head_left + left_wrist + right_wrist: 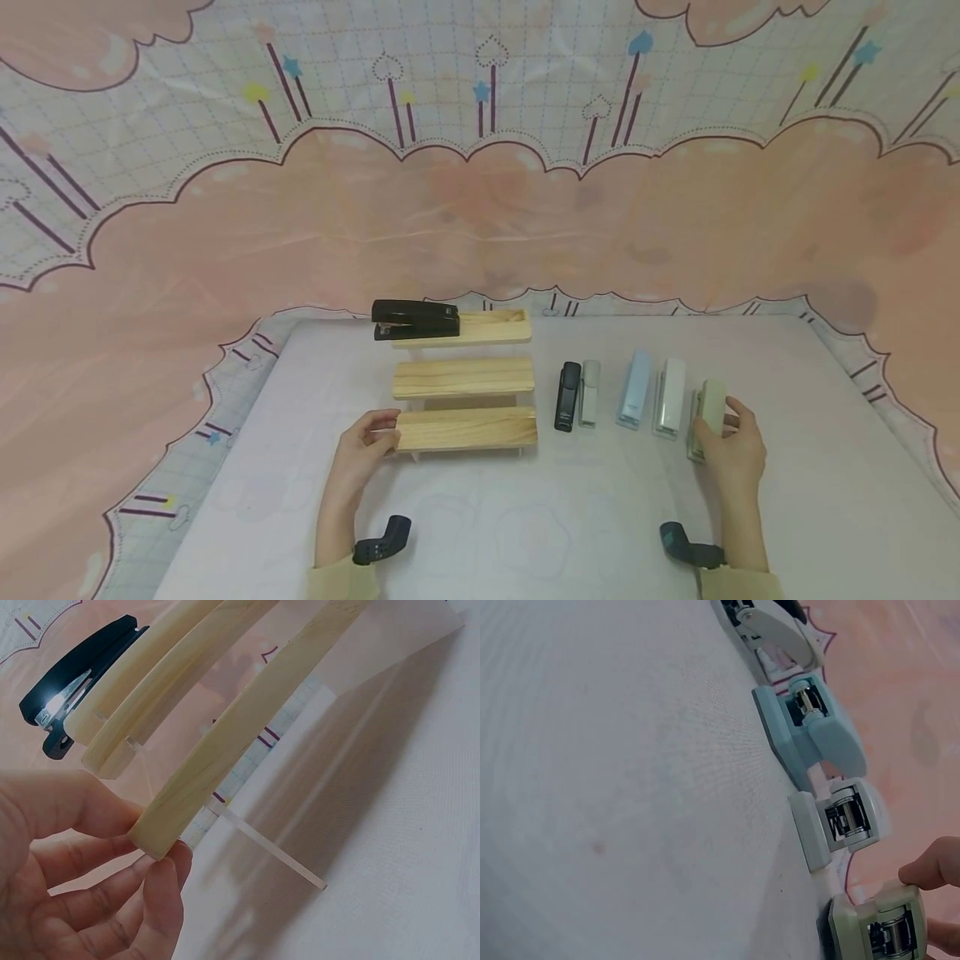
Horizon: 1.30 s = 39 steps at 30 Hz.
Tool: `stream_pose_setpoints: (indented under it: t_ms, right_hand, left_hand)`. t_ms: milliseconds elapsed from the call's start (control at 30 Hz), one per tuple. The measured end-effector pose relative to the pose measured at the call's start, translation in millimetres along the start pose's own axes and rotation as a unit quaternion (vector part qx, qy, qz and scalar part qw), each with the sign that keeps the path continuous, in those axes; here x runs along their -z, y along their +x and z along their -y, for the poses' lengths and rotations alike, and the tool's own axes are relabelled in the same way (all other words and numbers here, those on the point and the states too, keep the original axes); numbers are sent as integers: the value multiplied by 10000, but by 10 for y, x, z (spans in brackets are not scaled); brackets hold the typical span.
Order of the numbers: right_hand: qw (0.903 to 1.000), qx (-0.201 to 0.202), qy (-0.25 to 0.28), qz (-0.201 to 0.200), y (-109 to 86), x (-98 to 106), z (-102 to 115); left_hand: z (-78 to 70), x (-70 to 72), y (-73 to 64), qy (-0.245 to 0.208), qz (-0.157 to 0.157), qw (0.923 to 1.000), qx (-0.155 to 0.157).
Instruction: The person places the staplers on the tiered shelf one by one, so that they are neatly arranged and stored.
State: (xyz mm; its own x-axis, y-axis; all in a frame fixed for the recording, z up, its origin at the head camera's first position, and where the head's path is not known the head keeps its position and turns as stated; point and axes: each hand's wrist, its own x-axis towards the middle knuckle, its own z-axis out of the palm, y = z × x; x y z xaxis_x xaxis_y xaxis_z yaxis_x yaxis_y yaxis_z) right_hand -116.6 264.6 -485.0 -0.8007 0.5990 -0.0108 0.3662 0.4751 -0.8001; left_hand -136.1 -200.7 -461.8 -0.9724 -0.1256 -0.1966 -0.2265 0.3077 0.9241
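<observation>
My left hand (362, 454) pinches the left end of the lowest wooden shelf board (467, 429), thumb on one side and fingers on the other, as the left wrist view shows. On the far right, my right hand (731, 446) holds a green stapler (711, 408) by its sides; it stands on the table. Left of it are a white stapler (670, 396) and a light blue stapler (635, 387). Further left stand a small grey-white stapler (590, 392) and a small black stapler (567, 396). A large black stapler (415, 320) lies on the left of the top board (495, 327).
The middle board (462, 377) of the stepped rack sits between the other two, on clear supports (270, 847). A white table (525, 525) carries everything. Behind it hangs a patterned cloth (480, 217).
</observation>
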Motion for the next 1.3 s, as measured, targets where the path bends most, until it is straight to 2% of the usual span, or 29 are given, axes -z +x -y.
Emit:
stream_pose_setpoints:
  t_ms: [367, 667, 867, 1000, 1300]
  right_hand:
    - [9992, 141, 105, -353, -49, 38, 114]
    - [9986, 20, 210, -494, -74, 171, 293]
    - [9986, -85, 285, -447, -88, 229, 372]
    - [9986, 64, 274, -457, -91, 256, 430]
    - [9965, 670, 286, -398, -96, 264, 562]
  left_hand:
    - [7, 24, 0, 90, 3, 10000, 13]
    - [-31, 14, 30, 104, -31, 9999, 39]
    - [-21, 10, 19, 62, -43, 10000, 35]
    - [-11, -3, 10, 26, -29, 10000, 30]
    - [-9, -9, 11, 39, -49, 10000, 19]
